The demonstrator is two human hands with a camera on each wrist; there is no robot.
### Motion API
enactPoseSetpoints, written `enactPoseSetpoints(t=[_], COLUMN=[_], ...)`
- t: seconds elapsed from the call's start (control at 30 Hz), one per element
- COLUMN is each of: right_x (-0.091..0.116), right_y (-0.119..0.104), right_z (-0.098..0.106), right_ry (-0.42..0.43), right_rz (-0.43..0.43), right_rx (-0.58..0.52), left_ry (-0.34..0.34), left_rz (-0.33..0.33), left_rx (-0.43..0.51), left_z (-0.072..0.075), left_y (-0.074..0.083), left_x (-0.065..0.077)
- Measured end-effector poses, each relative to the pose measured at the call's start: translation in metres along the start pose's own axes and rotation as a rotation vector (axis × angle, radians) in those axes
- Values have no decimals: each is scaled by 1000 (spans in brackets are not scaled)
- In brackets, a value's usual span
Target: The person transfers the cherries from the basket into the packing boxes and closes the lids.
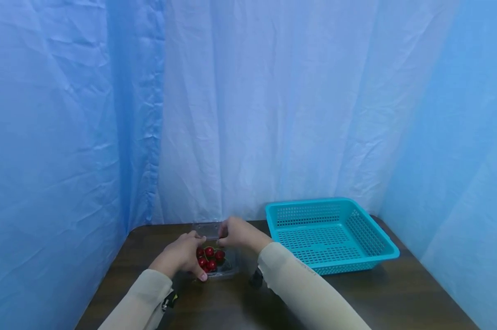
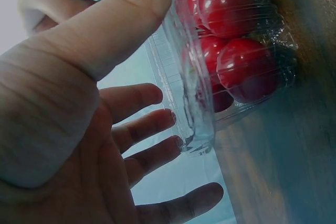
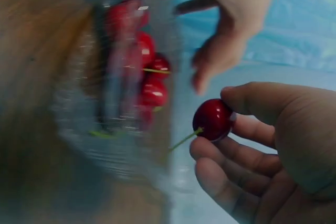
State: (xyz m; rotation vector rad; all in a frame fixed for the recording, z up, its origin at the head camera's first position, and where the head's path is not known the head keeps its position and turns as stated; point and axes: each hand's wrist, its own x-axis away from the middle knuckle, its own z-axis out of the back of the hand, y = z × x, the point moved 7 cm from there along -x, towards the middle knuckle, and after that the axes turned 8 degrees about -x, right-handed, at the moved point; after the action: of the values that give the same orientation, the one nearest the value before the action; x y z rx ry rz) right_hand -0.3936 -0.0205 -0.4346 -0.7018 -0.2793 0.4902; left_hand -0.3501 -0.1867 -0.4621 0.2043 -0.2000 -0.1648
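A clear plastic box (image 1: 228,275) of red cherries (image 1: 209,265) stands on the table, its lid (image 1: 207,230) folded back behind it. My left hand (image 1: 182,253) spans the box's left side, thumb near the front edge and fingers toward the back. In the left wrist view its fingers are spread and fairly straight, with some fingertips at the box's rim. Over the right rear part of the box is my right hand (image 1: 241,234). It pinches a single dark red cherry (image 3: 212,120) with a green stem between thumb and fingers, outside the box in the right wrist view.
To the right, a turquoise plastic basket (image 1: 330,269) with perforated walls stands on the dark wooden table (image 1: 413,298). Blue-white curtains (image 1: 273,114) hang behind the table and on both sides.
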Motion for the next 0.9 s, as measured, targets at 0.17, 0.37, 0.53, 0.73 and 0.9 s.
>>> enactPoseSetpoints(t=[0.17, 0.37, 0.53, 0.73, 0.9], right_x=[-2, -4, 1, 6, 13], right_y=[14, 11, 13, 17, 21], right_z=[-14, -23, -26, -22, -16], right_ry=[44, 71, 100, 198, 345], right_rz=[-81, -88, -117, -145, -153], right_rx=[7, 96, 80, 19, 1], left_ry=[3, 8, 2, 1, 0], left_rz=[0, 3, 8, 13, 9], left_rx=[-6, -11, -4, -19, -10], left_z=[4, 6, 3, 2, -1], left_y=[2, 2, 0, -1, 0], left_x=[4, 6, 4, 3, 2])
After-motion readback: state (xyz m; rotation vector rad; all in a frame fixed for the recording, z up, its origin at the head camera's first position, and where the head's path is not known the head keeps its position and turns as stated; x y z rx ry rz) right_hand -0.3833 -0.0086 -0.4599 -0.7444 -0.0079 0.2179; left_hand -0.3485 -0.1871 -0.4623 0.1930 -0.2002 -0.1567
